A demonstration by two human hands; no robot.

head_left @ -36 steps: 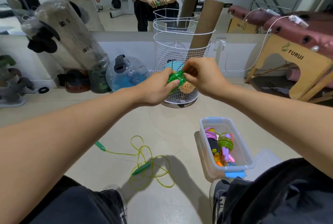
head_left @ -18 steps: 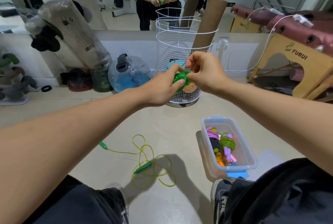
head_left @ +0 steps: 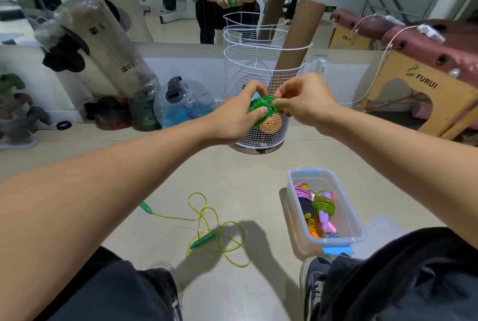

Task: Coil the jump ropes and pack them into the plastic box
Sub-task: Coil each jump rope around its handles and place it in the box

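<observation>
- Nearest my feet, on the floor: a yellow-green jump rope lies loose and uncoiled, its two green handles apart among the loops. It lies as it did a second ago, so it is work not yet begun.
- Just right of it, by my right shoe: the clear plastic box stands open on the floor. Inside are a pink coiled rope, a light-green coiled rope and further handles. Nothing has been added to it over the last second.
- Above the floor, at arm's length: the green jump rope is bunched into a tight coil between my hands, well apart from the box.
- My left hand holds the bundle, fingers over the top and thumb pressed on its near side.
- My right hand pinches a strand at the bundle's upper right edge. A second ago its fingers sat lower against the coil; they have now lifted to the top, which I judge to be the last wrap or tuck being secured.
- Behind my hands: a white wire basket with cardboard tubes; beyond it a mirror along the wall.
- Judgement: the bundle is nearly ready for the box; one rope remains.
</observation>
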